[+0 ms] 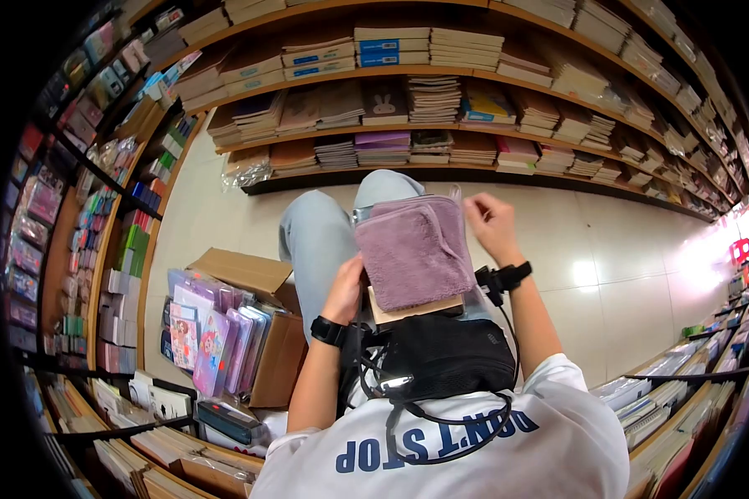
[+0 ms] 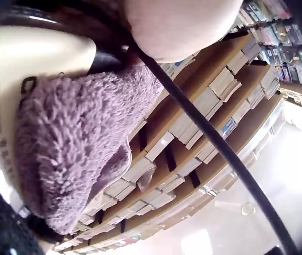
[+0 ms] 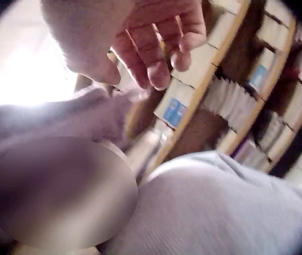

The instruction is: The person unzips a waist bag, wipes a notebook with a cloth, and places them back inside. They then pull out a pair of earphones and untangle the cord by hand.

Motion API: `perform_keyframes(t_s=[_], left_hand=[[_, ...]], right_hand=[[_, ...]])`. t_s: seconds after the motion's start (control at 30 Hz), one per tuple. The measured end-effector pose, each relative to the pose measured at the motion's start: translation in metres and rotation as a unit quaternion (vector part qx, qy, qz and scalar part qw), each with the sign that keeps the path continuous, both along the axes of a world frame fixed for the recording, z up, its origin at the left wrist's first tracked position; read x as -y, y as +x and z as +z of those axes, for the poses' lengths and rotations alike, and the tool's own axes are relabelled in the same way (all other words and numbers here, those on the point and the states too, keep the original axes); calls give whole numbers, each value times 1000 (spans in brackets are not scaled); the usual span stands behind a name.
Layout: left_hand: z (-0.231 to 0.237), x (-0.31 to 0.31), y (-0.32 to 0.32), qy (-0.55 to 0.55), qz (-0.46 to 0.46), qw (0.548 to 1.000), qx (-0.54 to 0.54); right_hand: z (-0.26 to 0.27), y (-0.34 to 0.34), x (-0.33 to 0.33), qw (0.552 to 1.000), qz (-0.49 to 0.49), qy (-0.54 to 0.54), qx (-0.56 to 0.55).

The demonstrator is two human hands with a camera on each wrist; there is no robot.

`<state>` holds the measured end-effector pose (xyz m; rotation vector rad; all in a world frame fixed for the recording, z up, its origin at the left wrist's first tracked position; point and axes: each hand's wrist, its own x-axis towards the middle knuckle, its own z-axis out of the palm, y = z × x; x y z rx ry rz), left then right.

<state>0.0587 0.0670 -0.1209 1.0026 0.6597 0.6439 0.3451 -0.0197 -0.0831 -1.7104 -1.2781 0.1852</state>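
A fuzzy purple cloth (image 1: 412, 254), folded into a square, lies over the person's lap with one corner turned back. Below its near edge shows a cream-coloured flat thing (image 1: 416, 309), with printed dark marks in the left wrist view. The left hand (image 1: 345, 287) is at the cloth's left edge; its fingers are mostly hidden, and I cannot tell how they lie. Just off the cloth's upper right corner, the right hand (image 1: 491, 223) is raised. In the right wrist view, its fingers (image 3: 159, 74) are loosely bent with nothing between them, above the cloth.
A cardboard box (image 1: 279, 358) of plastic-wrapped notebooks stands on the floor at the left. A black waist bag (image 1: 445, 353) with cables lies against the person's shirt. Shelves (image 1: 349, 77) of stacked paper goods run along the front; a packed rack (image 1: 129, 258) stands at the left.
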Motion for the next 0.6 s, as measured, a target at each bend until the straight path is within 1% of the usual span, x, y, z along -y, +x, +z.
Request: perform_keyframes(t_s=[0.03,0.13,0.23,0.3,0.33,0.37,0.4,0.43,0.47,0.5,0.53,0.57,0.6], left_hand=[[-1,0,2,3,4,1000,2],[-8,-3,10,21,19,1000,8],[-4,-1,22,31,49,998,-7],[-12,-2,25,23,27,999,27],[-14,-2,23,18,11,999,42],[-16,-2,20,12,-3,998,56],[-15,-2,18,16,-20,998,49],[-10,-2,15,20,-37,998,42],[-7,-2,12,24,-55,998,34],[-6,-2,11,22,-62,996,53],[-6,-1,12,19,-70,995,71],[-5,0,13,15,-79,993,90],[-1,2,12,24,-89,992,84]], right_hand=[[17,-3,3,999,-15,13,-29],[62,-20,14,992,26,37,-117],[75,-53,17,998,45,-50,-13],[54,-65,14,988,32,-89,122],[50,-73,13,972,-3,-141,187],[38,-70,9,977,-14,-125,172],[23,-64,3,982,-24,-107,157],[19,-61,-1,985,-34,-89,141],[19,-57,0,994,-1,-98,50],[26,-54,3,993,30,-107,-43],[29,-52,6,982,60,-115,-136],[23,-49,7,985,49,-109,-124],[17,-47,8,988,38,-104,-112]])
